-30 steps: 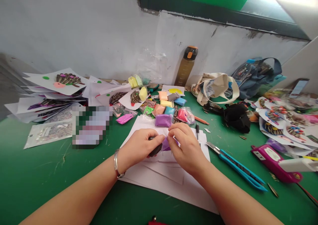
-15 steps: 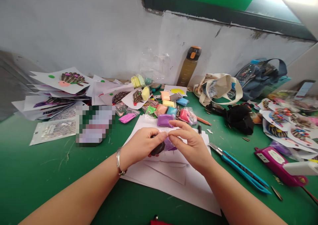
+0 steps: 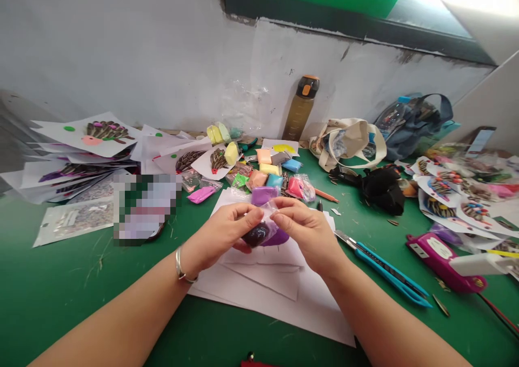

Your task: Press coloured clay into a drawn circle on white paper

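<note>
My left hand (image 3: 231, 226) is closed on a small clear bag of black clay (image 3: 256, 234), thumb on top. My right hand (image 3: 304, 229) pinches the loose clear plastic of that bag between thumb and fingers. Purple clay (image 3: 278, 238) shows just behind and below the bag, partly covered by my hands. Beyond my fingertips lies a purple clay pack (image 3: 264, 195). White paper sheets (image 3: 279, 307) are spread under both hands.
Several coloured clay packs (image 3: 270, 169) lie behind the paper. To the right are a blue utility knife (image 3: 391, 272), blade showing, and a magenta glue gun (image 3: 446, 261). Seed-picture cards (image 3: 105, 132) are stacked at the left. An upright bottle (image 3: 300, 110) stands against the wall.
My right fingers have drawn together on the clear plastic, and more of the black clay shows. The whole view has shifted slightly, with things on the table appearing further left.
</note>
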Demonstrator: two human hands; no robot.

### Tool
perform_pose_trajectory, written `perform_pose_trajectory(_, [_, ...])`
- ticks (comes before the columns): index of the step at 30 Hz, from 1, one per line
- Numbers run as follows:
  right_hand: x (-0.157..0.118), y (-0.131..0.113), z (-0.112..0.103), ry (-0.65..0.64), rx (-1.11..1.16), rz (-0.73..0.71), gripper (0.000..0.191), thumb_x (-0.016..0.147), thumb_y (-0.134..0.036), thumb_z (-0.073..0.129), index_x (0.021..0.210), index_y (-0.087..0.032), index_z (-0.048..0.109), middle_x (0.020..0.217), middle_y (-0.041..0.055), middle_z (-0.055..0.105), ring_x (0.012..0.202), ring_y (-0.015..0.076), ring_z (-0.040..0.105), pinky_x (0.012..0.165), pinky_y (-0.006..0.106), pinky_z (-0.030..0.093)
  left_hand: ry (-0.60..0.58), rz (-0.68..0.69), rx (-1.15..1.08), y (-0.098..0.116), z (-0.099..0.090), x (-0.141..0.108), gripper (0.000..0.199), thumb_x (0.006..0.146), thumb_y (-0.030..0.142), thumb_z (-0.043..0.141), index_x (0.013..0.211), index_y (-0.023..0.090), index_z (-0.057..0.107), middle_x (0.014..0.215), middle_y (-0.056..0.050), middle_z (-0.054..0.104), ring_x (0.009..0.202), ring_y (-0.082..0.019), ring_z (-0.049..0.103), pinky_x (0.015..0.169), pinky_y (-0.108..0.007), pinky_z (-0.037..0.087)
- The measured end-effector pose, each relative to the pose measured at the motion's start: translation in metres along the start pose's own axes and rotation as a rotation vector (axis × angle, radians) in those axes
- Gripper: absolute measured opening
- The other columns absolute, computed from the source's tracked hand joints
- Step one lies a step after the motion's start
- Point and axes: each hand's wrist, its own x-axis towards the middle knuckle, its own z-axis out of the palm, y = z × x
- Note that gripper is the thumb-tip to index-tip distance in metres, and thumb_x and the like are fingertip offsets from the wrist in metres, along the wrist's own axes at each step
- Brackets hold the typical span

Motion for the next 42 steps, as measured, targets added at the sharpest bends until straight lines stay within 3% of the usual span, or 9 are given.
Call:
perform_pose_trajectory(5, [0.002,0.004,-0.001,0.130,0.036,0.008,0.016,0.083,-0.033,0.063,0.075,-0.023,0.073,0.105,0.0059,0.065,0.105,0.0231,0.058,0.091,0.041,0.044,-0.053,-0.074,-0.127,0.002,0.001,0.000,0.037,0.076,0.048,0.066,0.096,0.017,0.060,0.080,-0.003,0.064,0.069,-0.015,0.063,0.057,-0.024,0.052])
perform_pose_trajectory(10, [0.000,-0.003,0.001,-0.058,0.010,-0.001,0.014,0.075,-0.032,0.070,0.086,-0.023,0.072,0.112,0.0058,0.061,0.104,0.0224,0.058,0.091,0.041,0.045,-0.010,-0.044,-0.142,0.002,-0.002,0.001,0.032,0.079,0.046,0.064,0.086,0.014,0.061,0.069,-0.001,0.061,0.057,-0.010,0.058,0.049,-0.019,0.043])
perform_pose_trajectory(14, [0.000,-0.004,0.004,-0.093,0.060,0.105,0.027,0.077,-0.033,0.067,0.101,-0.021,0.066,0.095,0.0049,0.064,0.085,0.0184,0.061,0.076,0.036,0.051,0.020,-0.005,-0.100,0.002,-0.005,0.001,0.033,0.081,0.048,0.061,0.076,0.015,0.058,0.064,0.001,0.058,0.053,-0.009,0.053,0.047,-0.019,0.040])
perform_pose_trajectory(18, [0.002,-0.003,0.002,-0.133,0.194,0.131,0.017,0.079,-0.034,0.065,0.082,-0.018,0.068,0.082,0.0030,0.064,0.077,0.0165,0.060,0.073,0.034,0.051,0.008,0.015,0.026,0.004,-0.005,0.001,0.035,0.083,0.048,0.058,0.072,0.015,0.057,0.065,0.000,0.058,0.055,-0.009,0.052,0.049,-0.020,0.039])
perform_pose_trajectory(22, [0.000,-0.006,-0.003,-0.166,0.323,0.028,0.012,0.075,-0.032,0.071,0.073,-0.020,0.069,0.096,0.0040,0.063,0.088,0.0183,0.060,0.079,0.035,0.052,0.002,0.044,0.052,0.005,-0.006,0.001,0.032,0.082,0.047,0.059,0.075,0.016,0.060,0.066,0.001,0.059,0.056,-0.010,0.052,0.052,-0.022,0.042])
perform_pose_trajectory(26, [-0.003,-0.008,-0.002,-0.123,0.149,-0.060,0.009,0.078,-0.029,0.069,0.084,-0.025,0.073,0.104,0.0037,0.062,0.097,0.0198,0.060,0.087,0.040,0.051,0.009,0.027,-0.002,0.005,-0.007,0.001,0.031,0.081,0.047,0.061,0.077,0.016,0.060,0.067,0.001,0.058,0.056,-0.010,0.051,0.053,-0.021,0.041])
perform_pose_trajectory(31, [-0.003,-0.011,0.000,-0.165,-0.051,-0.157,0.032,0.079,-0.022,0.067,0.110,-0.031,0.068,0.115,0.0024,0.062,0.109,0.0195,0.057,0.100,0.041,0.044,-0.005,0.020,-0.040,0.003,-0.008,0.001,0.031,0.082,0.047,0.061,0.080,0.017,0.059,0.068,0.002,0.057,0.056,-0.009,0.050,0.052,-0.021,0.040])
perform_pose_trajectory(39, [-0.003,-0.006,0.000,-0.077,-0.320,-0.326,0.018,0.081,-0.017,0.061,0.092,-0.024,0.073,0.102,0.0046,0.064,0.095,0.0174,0.061,0.087,0.033,0.050,-0.027,-0.012,-0.037,-0.001,-0.007,0.003,0.034,0.083,0.048,0.059,0.078,0.015,0.056,0.068,0.002,0.057,0.054,-0.008,0.052,0.048,-0.019,0.038])
perform_pose_trajectory(42, [-0.004,-0.004,0.002,-0.060,-0.342,-0.356,0.026,0.083,-0.018,0.058,0.105,-0.025,0.070,0.112,0.0057,0.062,0.102,0.0180,0.059,0.090,0.033,0.048,-0.022,-0.001,-0.051,-0.002,-0.006,0.004,0.035,0.084,0.049,0.058,0.079,0.014,0.057,0.068,0.001,0.058,0.054,-0.007,0.051,0.048,-0.018,0.037])
